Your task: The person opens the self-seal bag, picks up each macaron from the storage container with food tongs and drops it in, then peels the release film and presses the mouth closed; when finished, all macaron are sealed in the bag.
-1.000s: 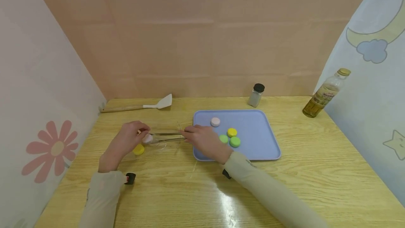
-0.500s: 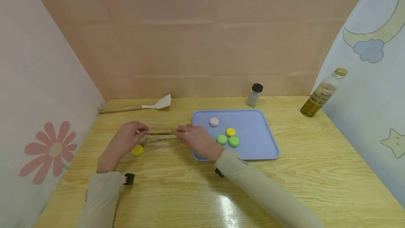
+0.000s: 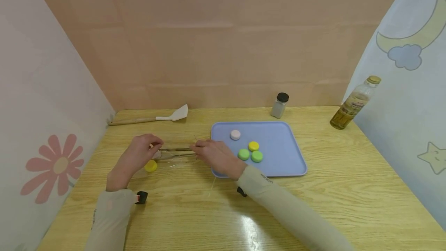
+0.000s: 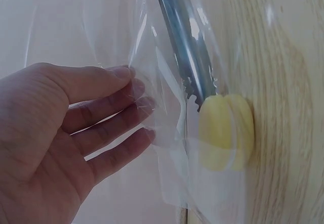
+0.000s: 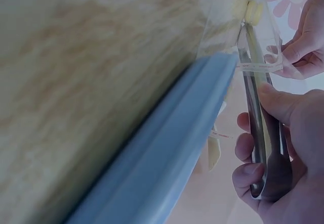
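My left hand (image 3: 136,157) pinches the edge of a clear plastic bag (image 4: 144,47) between thumb and fingers, at the left of the table. Steel tongs (image 5: 259,128) are gripped in my right hand (image 3: 220,157), at the tray's left edge. The tongs' toothed ends reach into the bag. A yellow macaron (image 4: 223,133) lies in the bag, right by those ends in the left wrist view. Beside it in the head view, a pale pink macaron (image 3: 158,154) shows at the tong tips, partly hidden by my left fingers.
A blue tray (image 3: 280,138) holds a pink macaron (image 3: 235,134), a yellow macaron (image 3: 253,146) and two green ones. Behind lie a spatula (image 3: 177,114) and a black-capped jar (image 3: 280,105). An oil bottle (image 3: 353,104) stands at the back right.
My right hand and the tongs have shifted slightly left, deeper into the bag. The pale pink macaron has moved left toward my left fingers. My left hand has kept its hold.
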The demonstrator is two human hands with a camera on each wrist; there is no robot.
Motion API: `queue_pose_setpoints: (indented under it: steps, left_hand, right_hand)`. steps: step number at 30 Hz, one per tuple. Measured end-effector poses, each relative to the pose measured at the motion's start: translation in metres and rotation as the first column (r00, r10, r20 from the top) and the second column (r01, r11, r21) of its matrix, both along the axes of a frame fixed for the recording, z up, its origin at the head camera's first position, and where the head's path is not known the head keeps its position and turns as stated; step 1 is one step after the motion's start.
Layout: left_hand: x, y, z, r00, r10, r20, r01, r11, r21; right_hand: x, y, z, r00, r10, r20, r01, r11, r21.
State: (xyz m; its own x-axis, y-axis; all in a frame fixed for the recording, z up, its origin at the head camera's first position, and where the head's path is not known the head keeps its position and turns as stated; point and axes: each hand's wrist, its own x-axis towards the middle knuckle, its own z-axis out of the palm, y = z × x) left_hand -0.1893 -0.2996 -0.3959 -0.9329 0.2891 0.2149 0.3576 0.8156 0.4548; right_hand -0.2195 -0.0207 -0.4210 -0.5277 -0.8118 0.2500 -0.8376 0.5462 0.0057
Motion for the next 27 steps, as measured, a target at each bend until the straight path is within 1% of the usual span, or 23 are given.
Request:
queue_pose_setpoints:
  steps: [5, 10, 16, 19, 23, 27]
  left_hand:
    - [0.0, 0.001, 0.0, 1.0, -0.001, 0.007, 0.001, 1.0, -0.005]
    - [0.0, 0.0, -0.002, 1.0, 0.0, -0.001, 0.0, 1.0, -0.007]
    - [0.001, -0.003, -0.003, 1.0, 0.004, -0.001, -0.004, 1.0, -0.007]
    - [0.001, -0.003, -0.002, 1.0, 0.004, -0.002, -0.004, 1.0, -0.009]
    - [0.001, -0.002, -0.002, 1.0, 0.003, -0.003, -0.003, 1.0, -0.011]
    - [0.001, -0.002, -0.003, 1.0, 0.0, -0.009, 0.0, 1.0, -0.013]
  right_hand:
    - [0.001, 0.002, 0.001, 1.0, -0.003, 0.014, 0.003, 1.0, -0.026]
    - [0.004, 0.008, 0.005, 1.0, -0.018, 0.001, 0.018, 0.999, -0.034]
    - [0.008, 0.024, 0.011, 0.998, -0.033, -0.048, 0.033, 0.999, 0.0]
    - [0.009, 0.035, 0.011, 0.998, -0.026, -0.063, 0.023, 0.999, -0.038]
    - [0.012, 0.055, 0.009, 0.998, -0.021, -0.058, 0.014, 0.992, -0.122]
    - [0.015, 0.076, 0.008, 0.998, -0.039, -0.053, 0.03, 0.986, -0.165]
